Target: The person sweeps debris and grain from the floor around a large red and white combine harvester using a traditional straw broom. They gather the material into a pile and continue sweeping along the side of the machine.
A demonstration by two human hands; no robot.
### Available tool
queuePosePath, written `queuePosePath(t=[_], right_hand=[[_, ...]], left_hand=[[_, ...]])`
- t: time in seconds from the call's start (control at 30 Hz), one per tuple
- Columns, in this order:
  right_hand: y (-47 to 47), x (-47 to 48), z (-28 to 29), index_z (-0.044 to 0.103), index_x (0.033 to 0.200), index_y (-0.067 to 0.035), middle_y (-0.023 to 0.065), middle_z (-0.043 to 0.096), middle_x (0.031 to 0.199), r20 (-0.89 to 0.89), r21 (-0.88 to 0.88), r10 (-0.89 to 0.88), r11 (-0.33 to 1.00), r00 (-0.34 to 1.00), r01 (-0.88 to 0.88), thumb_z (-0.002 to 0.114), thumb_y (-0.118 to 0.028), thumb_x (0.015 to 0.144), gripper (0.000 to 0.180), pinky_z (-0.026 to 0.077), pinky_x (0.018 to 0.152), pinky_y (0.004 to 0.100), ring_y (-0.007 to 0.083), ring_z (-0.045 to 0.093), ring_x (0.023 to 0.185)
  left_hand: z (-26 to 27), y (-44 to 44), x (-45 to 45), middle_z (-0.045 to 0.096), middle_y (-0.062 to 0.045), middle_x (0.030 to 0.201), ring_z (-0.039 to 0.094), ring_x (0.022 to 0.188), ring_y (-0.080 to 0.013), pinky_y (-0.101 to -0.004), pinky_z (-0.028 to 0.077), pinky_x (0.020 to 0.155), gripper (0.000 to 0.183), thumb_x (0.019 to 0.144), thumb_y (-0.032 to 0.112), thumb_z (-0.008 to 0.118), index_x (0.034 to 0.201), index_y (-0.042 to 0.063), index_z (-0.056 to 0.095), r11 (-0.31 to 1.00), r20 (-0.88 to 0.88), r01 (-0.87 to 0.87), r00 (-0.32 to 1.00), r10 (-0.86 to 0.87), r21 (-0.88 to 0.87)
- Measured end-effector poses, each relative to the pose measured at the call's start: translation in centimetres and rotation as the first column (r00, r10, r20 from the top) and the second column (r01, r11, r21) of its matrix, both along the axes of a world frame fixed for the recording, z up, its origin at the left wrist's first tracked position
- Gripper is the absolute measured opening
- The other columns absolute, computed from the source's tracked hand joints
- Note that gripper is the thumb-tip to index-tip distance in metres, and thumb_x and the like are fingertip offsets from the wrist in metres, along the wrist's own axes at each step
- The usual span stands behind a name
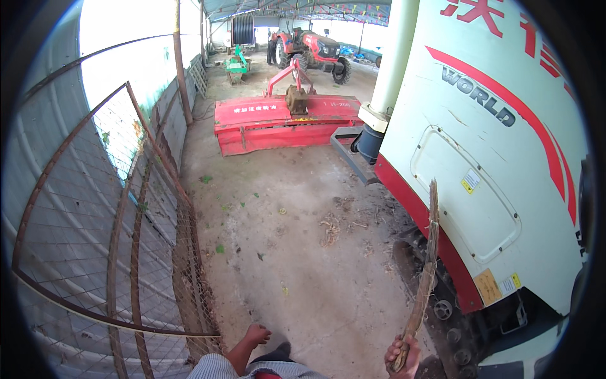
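Note:
My right hand (403,356) is closed around the thick lower end of a rough wooden stick (421,293), which points up and away along the side of a white and red tracked harvester (473,142). The stick's tip overlaps the machine's side panel in view; whether it touches cannot be told. My left hand (258,334) hangs low in front of my striped garment, its fingers curled, with nothing visible in it. Beneath both hands lies the concrete floor (293,265).
Wire-mesh framed panels (71,227) lean along the left wall. A red rotary tiller (284,123) lies across the floor ahead. Farther back are green machinery (236,66), a red tractor (312,45) and a person (271,49) beside it. The harvester's crawler track (445,327) borders the right side.

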State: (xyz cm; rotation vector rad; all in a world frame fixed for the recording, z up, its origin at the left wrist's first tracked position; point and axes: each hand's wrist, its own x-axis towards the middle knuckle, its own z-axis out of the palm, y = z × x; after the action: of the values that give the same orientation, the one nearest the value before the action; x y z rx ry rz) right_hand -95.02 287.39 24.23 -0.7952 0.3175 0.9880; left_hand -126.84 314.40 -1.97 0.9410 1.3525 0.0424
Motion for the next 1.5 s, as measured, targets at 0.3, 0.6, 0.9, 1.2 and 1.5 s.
queuePosePath(t=[0.3,0.6,0.9,1.2,1.5], right_hand=[[-4.1,1.0,1.9,0.060,0.096,0.001,0.0078,0.062,0.069,0.014,0.262,-0.087,0.962,0.996,0.080,0.058,-0.028,0.088,0.031,0.053,0.047,0.0361,0.0204,0.060,0.053],[-8.3,-1.4,5.6,0.055,0.101,0.001,0.0046,0.057,0.073,0.090,0.286,-0.140,0.952,0.986,0.110,0.053,-0.040,0.091,0.042,0.043,0.045,0.0327,0.0178,0.054,0.056],[-18.9,-9.1,9.6,0.052,0.110,0.010,0.0098,0.055,0.070,0.156,0.410,-0.502,0.816,0.851,0.407,0.052,-0.033,0.089,0.047,0.045,0.043,0.0326,0.0186,0.054,0.052],[-26.1,-15.7,14.3,0.047,0.108,0.011,0.0117,0.055,0.067,0.509,0.436,-0.784,0.592,0.356,0.678,0.055,-0.026,0.088,0.043,0.045,0.035,0.0323,0.0197,0.054,0.046],[-20.4,-6.2,13.0,0.058,0.089,0.002,0.0064,0.062,0.074,0.789,-0.216,-0.384,0.557,0.479,0.802,0.071,-0.012,0.074,0.025,0.048,0.050,0.0296,0.0133,0.058,0.057]], left_hand=[[0.1,-1.9,0.2,0.066,-0.015,0.094,0.067,0.082,-0.0259,-0.0370,0.057,0.066,0.034,0.081,0.012,0.069,0.108,-0.007,0.061,1.000,0.012,0.018,1.000,-0.019,0.019],[0.5,-3.6,0.5,0.065,-0.013,0.083,0.066,0.073,-0.0241,-0.0348,0.056,0.059,0.025,0.080,0.011,0.069,0.099,-0.004,0.062,0.998,0.043,0.035,0.998,-0.037,0.052],[-1.7,-2.7,5.1,0.059,-0.008,0.070,0.061,0.058,-0.0214,-0.0344,0.052,0.048,0.013,0.077,0.008,0.065,0.084,0.005,0.054,0.967,0.156,0.253,0.956,-0.246,-0.022],[1.8,-6.1,12.7,0.062,-0.009,0.064,0.058,0.051,-0.0193,-0.0332,0.047,0.048,0.013,0.076,0.010,0.062,0.065,0.003,0.059,0.863,0.205,0.501,0.839,-0.504,0.071],[-0.2,-5.2,11.9,0.061,-0.008,0.060,0.062,0.057,-0.0218,-0.0334,0.047,0.051,0.010,0.074,0.014,0.065,0.067,0.007,0.062,0.456,0.057,0.649,0.538,-0.841,0.608]])
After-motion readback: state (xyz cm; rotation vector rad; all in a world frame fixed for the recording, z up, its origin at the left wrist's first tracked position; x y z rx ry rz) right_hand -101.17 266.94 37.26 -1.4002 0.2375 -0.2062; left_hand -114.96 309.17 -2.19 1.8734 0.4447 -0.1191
